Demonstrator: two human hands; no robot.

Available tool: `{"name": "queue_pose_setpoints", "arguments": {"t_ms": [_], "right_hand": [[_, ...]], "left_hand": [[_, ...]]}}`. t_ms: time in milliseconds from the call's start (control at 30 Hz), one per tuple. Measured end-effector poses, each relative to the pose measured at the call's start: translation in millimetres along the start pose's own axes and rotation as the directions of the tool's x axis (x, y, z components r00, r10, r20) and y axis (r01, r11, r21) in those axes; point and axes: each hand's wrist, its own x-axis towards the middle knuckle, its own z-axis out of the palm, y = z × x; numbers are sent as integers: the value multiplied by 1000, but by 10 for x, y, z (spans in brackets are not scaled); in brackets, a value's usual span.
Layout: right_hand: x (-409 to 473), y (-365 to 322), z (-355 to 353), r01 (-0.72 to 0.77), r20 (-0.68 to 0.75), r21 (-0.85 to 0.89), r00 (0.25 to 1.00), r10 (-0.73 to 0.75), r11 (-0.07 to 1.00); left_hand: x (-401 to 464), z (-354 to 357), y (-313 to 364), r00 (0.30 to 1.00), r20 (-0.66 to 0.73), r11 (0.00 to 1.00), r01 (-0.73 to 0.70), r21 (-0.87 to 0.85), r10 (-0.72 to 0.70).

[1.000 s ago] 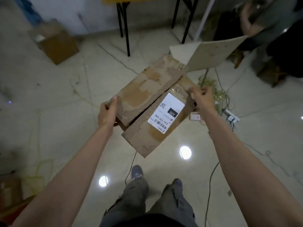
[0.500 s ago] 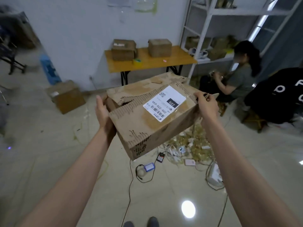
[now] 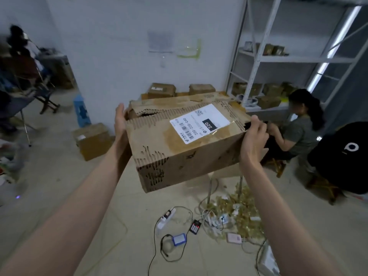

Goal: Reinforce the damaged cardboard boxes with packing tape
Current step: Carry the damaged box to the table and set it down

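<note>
The torn brown cardboard box (image 3: 187, 144) looks bigger and closer than half a second ago, and it now hides most of the orange worktop (image 3: 144, 96) behind it. The box is up in the air, between the two hands. The left hand (image 3: 120, 126) presses flat on the left end of the box, with its fingers straight and pointing up. The right hand (image 3: 253, 138) holds the right end, with its fingers curled over the top corner. The top of the box is ripped and bumpy, with a dark gap near the left hand. A white paper label with a barcode (image 3: 200, 123) sits on top, closer to the right hand. Two small brown boxes (image 3: 161, 90) stand on the worktop, past the held box. On the floor below the right hand lie wires and a blue square gadget (image 3: 179, 239). A seated person in a grey shirt (image 3: 294, 132) is just past the right hand.
</note>
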Motion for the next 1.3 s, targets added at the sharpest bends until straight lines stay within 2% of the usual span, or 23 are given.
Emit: {"name": "queue_pose_setpoints", "arguments": {"t_ms": [200,433,567,633,967,1100,1200,1300], "right_hand": [[156,93,127,-12,-49,137,999,19,990],[294,7,181,13,-176,163,984,16,987],[383,37,330,48,-273,143,962,-7,989],[415,33,470,57,-285,146,958,-14,988],[581,-116,1823,51,-196,155,980,-20,987],[696,-135,2571,27,-126,181,992,-4,983],[767,-119,3011,-121,-39,222,990,133,967],[797,-93,3395,-309,88,243,951,296,920]], "left_hand": [[87,152,148,1000,22,996,0,89,-2],[348,338,129,1000,19,987,-5,163,2],[582,330,132,1000,-13,991,4,135,-2],[723,292,150,1000,18,991,12,136,-15],[1857,-272,601,997,68,983,13,183,-26],[2386,-637,876,984,170,976,11,217,-49],[2784,-966,1043,953,292,969,1,249,-76],[3284,-1300,1189,965,260,969,-33,243,-32]]}}
